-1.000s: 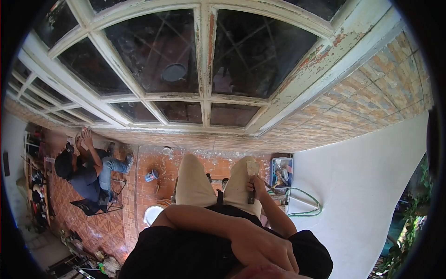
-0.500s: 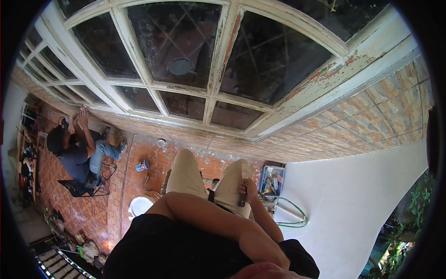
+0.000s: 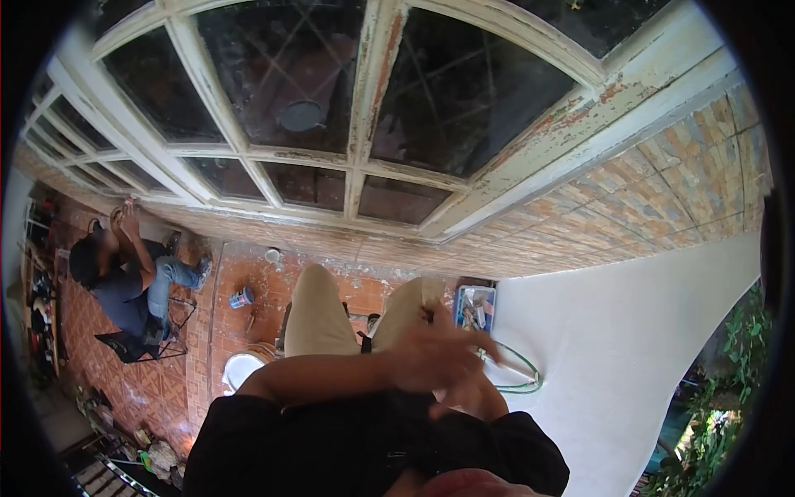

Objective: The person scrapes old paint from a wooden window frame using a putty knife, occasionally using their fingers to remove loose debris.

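Observation:
My left hand (image 3: 435, 360) is blurred by motion, crossing in front of my body over my right forearm, its fingers looking spread with nothing seen in them. Partly hidden behind it, my right hand (image 3: 442, 319) is near my right knee, closed round the dark handle of a scraper. The scraper's pale blade (image 3: 431, 290) points away from me and is hard to tell from the beige trousers (image 3: 321, 319).
Ahead stands a window frame (image 3: 358, 108) with peeling paint, above a stone-tiled wall (image 3: 580, 207). A person (image 3: 124, 273) sits on a folding chair at left. On the floor are a blue can (image 3: 241, 297), a white-topped bucket (image 3: 243, 369), a tool bin (image 3: 475, 309) and a green hose (image 3: 534, 373).
My left hand has come off my upper right arm and swung over my right forearm. The scraper is now mostly covered. The whole view has shifted slightly.

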`<control>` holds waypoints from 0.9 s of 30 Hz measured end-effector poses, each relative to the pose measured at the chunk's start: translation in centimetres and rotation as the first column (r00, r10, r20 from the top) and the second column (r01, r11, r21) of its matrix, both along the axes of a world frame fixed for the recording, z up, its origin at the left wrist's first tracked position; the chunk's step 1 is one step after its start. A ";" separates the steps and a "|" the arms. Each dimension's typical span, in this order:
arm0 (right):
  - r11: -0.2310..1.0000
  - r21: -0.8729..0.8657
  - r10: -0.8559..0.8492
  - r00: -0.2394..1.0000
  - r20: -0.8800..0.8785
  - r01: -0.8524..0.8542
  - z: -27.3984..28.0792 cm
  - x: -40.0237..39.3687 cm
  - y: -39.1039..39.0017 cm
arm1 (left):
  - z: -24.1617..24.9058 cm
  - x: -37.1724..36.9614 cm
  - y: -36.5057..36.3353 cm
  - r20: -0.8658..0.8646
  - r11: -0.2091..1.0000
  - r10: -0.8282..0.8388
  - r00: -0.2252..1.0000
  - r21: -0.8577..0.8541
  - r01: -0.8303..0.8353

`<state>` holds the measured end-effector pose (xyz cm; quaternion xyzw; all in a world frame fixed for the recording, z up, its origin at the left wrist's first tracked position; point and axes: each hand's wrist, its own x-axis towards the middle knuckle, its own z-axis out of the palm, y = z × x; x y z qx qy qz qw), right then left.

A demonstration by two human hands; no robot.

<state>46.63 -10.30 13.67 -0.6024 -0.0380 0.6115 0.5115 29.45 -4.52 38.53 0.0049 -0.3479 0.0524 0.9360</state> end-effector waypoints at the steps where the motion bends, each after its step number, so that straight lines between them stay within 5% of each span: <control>1: 0.974 0.097 0.156 0.916 0.370 -0.205 1.6 0.1 0.8 | -3.7 -1.3 0.8 -0.183 0.997 0.062 0.981 -0.044 -0.071; 2: 0.985 0.142 0.065 0.976 0.207 -0.096 4.6 0.4 2.5 | -7.6 -3.0 1.7 -0.367 0.987 0.110 0.924 -0.071 -0.146; 3: 0.985 0.170 -0.030 0.999 0.033 0.024 8.2 0.8 4.6 | -11.7 -5.1 1.9 -0.642 0.946 0.313 0.700 0.144 -0.290; 4: 0.984 0.169 0.030 0.980 0.196 -0.064 11.4 1.3 6.3 | -15.6 -7.5 1.8 -0.782 0.856 0.503 0.368 0.392 -0.335; 5: 0.977 0.154 0.086 0.931 0.355 -0.150 13.7 2.0 8.1 | -19.0 -10.2 1.6 -0.818 0.869 0.389 0.423 0.173 -0.465; 6: 0.931 0.133 0.166 0.718 0.676 -0.341 14.6 3.2 9.6 | -21.3 -12.6 1.2 -0.825 0.826 0.277 0.492 -0.058 -0.561; 7: 0.866 0.035 0.191 0.394 0.899 -0.500 15.3 4.3 10.9 | -22.4 -14.5 0.7 -0.826 0.836 0.270 0.495 -0.054 -0.546; 8: 0.874 0.039 0.181 0.398 0.899 -0.484 16.1 5.1 11.9 | -23.1 -16.1 0.2 -0.897 0.721 0.182 0.403 -0.157 -0.675; 9: 0.838 -0.052 0.174 0.175 0.969 -0.544 16.9 5.6 12.8 | -23.5 -16.9 0.4 -0.945 0.571 0.073 0.320 -0.223 -0.790; 10: 0.802 -0.157 0.152 -0.057 0.987 -0.577 17.3 5.9 13.6 | -23.6 -16.5 0.9 -0.945 0.587 0.073 0.319 -0.218 -0.780; 12: 0.800 -0.205 0.204 -0.066 0.977 -0.564 17.7 6.0 15.1 | -23.9 -15.1 0.9 -0.952 0.737 0.285 0.107 0.147 -0.660; 16: 0.747 -0.302 0.220 -0.208 0.953 -0.592 17.2 3.4 17.6 | -24.6 -15.1 1.5 -0.969 0.686 0.183 0.163 0.008 -0.727; 27: 0.798 -0.229 0.246 -0.046 0.968 -0.557 17.0 3.3 16.5 | -24.0 -14.8 1.9 -0.959 0.740 0.145 0.245 -0.059 -0.670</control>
